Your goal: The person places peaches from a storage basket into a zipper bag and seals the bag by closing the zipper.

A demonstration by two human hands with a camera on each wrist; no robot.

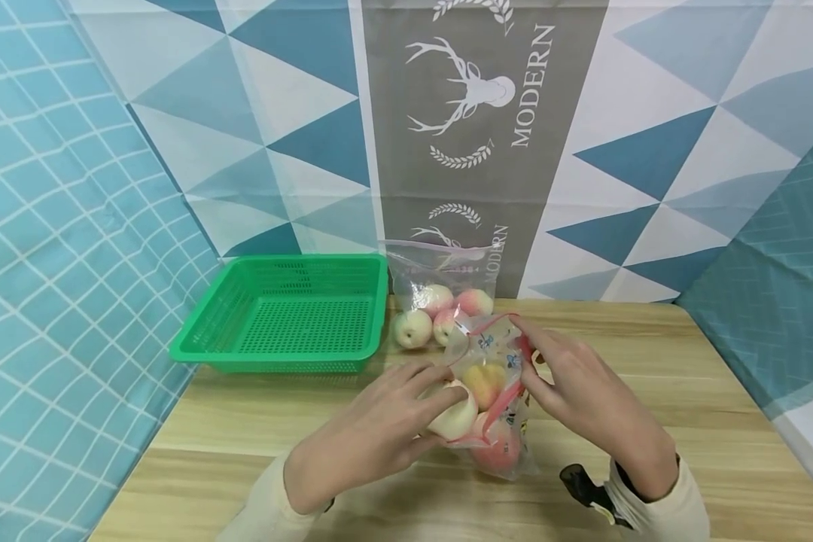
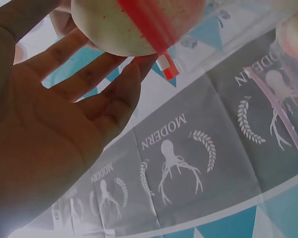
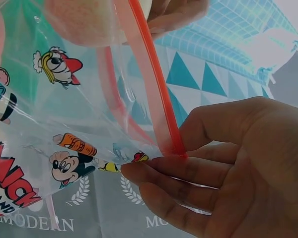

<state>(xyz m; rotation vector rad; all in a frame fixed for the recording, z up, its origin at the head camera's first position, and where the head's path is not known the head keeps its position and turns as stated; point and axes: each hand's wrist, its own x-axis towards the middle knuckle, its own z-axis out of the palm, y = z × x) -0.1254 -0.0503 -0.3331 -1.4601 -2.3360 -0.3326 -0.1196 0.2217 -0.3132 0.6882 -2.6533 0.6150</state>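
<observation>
My left hand grips a pale peach at the mouth of a clear zip bag with cartoon prints and a red zip edge. In the left wrist view the red strip crosses the front of that peach. My right hand pinches a corner of the bag's red edge between thumb and fingers, and the mouth gapes between both hands. Inside the bag lie a yellowish peach and a pinkish-red peach, seen through the plastic.
Behind the cartoon bag, another clear bag holds several peaches against the patterned backdrop. A green perforated basket stands at the back left of the wooden table. Blue-tiled cloth walls rise at both sides.
</observation>
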